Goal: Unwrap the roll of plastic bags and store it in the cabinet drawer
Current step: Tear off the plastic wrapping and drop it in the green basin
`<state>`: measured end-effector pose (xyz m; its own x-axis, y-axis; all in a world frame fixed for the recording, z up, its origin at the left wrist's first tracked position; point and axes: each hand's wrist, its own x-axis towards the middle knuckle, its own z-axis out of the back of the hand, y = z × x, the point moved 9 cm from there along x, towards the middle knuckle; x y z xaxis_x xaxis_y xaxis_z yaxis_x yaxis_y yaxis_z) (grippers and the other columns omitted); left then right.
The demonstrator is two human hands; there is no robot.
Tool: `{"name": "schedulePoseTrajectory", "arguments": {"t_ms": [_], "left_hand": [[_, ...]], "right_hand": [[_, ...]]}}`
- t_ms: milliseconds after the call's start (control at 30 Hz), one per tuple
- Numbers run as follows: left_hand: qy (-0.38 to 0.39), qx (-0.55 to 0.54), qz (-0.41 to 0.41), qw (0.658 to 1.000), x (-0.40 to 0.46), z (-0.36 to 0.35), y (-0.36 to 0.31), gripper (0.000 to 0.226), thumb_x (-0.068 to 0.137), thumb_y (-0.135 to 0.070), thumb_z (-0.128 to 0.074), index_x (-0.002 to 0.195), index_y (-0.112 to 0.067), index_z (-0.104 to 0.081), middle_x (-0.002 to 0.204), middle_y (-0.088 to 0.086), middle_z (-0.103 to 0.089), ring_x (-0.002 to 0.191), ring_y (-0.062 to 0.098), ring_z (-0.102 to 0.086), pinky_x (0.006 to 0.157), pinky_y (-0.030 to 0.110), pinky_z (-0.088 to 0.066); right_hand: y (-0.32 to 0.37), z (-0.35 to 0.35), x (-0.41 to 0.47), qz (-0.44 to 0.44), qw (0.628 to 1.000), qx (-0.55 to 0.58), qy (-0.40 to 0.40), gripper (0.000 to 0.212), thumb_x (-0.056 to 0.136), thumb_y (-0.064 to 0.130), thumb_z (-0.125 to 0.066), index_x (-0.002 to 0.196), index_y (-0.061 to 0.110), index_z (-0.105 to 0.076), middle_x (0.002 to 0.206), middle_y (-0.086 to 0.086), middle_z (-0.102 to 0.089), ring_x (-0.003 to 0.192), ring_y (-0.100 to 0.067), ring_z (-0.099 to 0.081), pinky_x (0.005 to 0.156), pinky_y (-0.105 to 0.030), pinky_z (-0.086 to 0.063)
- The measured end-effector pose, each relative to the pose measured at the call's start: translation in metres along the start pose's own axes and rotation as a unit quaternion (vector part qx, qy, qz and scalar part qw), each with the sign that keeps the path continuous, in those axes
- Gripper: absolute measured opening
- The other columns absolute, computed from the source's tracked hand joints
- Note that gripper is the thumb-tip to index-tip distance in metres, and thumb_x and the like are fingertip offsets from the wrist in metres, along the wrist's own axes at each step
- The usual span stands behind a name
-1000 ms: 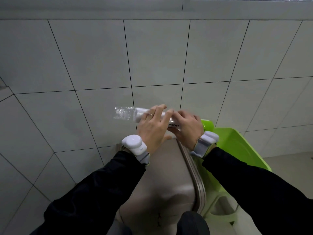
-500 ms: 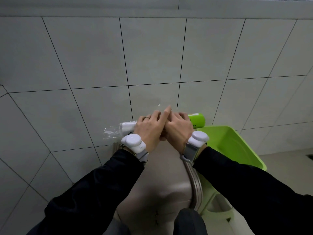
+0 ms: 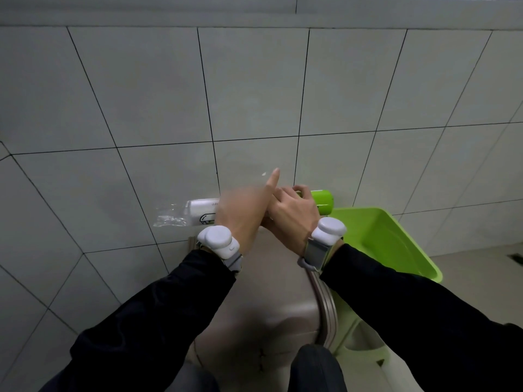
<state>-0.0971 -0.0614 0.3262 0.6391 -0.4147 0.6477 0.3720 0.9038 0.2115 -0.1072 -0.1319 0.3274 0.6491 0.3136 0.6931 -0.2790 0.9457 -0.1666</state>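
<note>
**Both hands on the wrapped roll, above the suitcase**

Nearest, black sleeves [image 3: 158, 329] reach forward over a beige suitcase [image 3: 271, 301]. To its right stands a green bin [image 3: 396, 244]; what it holds cannot be seen. Above the suitcase, the right hand [image 3: 294, 213] grips the roll of plastic bags [image 3: 202, 212] near its green end. The blurred left hand [image 3: 240, 213] lies over its middle, forefinger raised; its grip cannot be told. Clear wrapper [image 3: 169, 216] trails left, before the tiled wall [image 3: 254, 86].

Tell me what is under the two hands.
The roll of plastic bags spans beneath the left hand and right hand; its clear wrapper end and green end stick out. Its middle is covered.
</note>
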Motion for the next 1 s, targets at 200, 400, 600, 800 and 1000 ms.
{"name": "schedulePoseTrajectory", "arguments": {"t_ms": [200,400,600,800,1000], "left_hand": [[0.007,0.014,0.034,0.999,-0.004,-0.012,0.015,0.092,0.066,-0.012,-0.068,0.147,-0.02,-0.025,0.079,0.004,-0.058,0.07,0.029,-0.061,0.065,0.038,-0.046],[0.014,-0.01,0.043,0.999,-0.006,-0.018,0.025,0.062,0.064,-0.005,-0.069,0.117,-0.023,-0.044,0.08,0.004,-0.055,0.069,0.03,-0.058,0.062,0.037,-0.041],[0.006,-0.034,0.068,0.997,-0.007,-0.018,0.031,0.059,0.063,-0.001,-0.066,0.111,-0.024,-0.04,0.081,0.005,-0.054,0.068,0.03,-0.058,0.063,0.038,-0.041],[-0.001,-0.036,0.058,0.998,-0.008,-0.018,0.032,0.06,0.056,-0.002,-0.068,0.106,-0.02,-0.041,0.081,0.005,-0.056,0.068,0.031,-0.058,0.062,0.038,-0.041],[-0.008,-0.029,0.05,0.998,-0.012,-0.018,0.033,0.059,0.051,-0.002,-0.069,0.104,-0.017,-0.047,0.077,0.002,-0.054,0.066,0.03,-0.058,0.062,0.038,-0.041]], "right_hand": [[-0.015,0.017,0.0,-0.027,0.998,0.046,-0.04,0.045,0.086,0.055,-0.047,0.109,0.021,-0.067,0.097,0.004,-0.072,0.093,-0.023,-0.066,0.09,-0.041,-0.042],[-0.074,0.039,-0.007,-0.135,0.961,0.204,-0.126,0.025,0.094,0.035,-0.052,0.105,0.016,-0.064,0.1,-0.002,-0.068,0.091,-0.023,-0.062,0.08,-0.04,-0.048],[-0.118,0.009,-0.021,-0.243,0.852,0.46,-0.053,0.012,0.096,0.022,-0.056,0.088,0.015,-0.062,0.093,-0.009,-0.064,0.083,-0.025,-0.066,0.068,-0.045,-0.059],[-0.111,-0.006,-0.022,-0.227,0.816,0.53,0.046,0.01,0.091,0.005,-0.062,0.094,0.0,-0.07,0.106,-0.004,-0.068,0.089,-0.018,-0.066,0.073,-0.042,-0.059],[-0.106,-0.016,-0.024,-0.226,0.795,0.55,0.12,0.019,0.088,0.001,-0.065,0.104,0.008,-0.07,0.103,-0.004,-0.07,0.087,-0.011,-0.066,0.074,-0.026,-0.057]]}}
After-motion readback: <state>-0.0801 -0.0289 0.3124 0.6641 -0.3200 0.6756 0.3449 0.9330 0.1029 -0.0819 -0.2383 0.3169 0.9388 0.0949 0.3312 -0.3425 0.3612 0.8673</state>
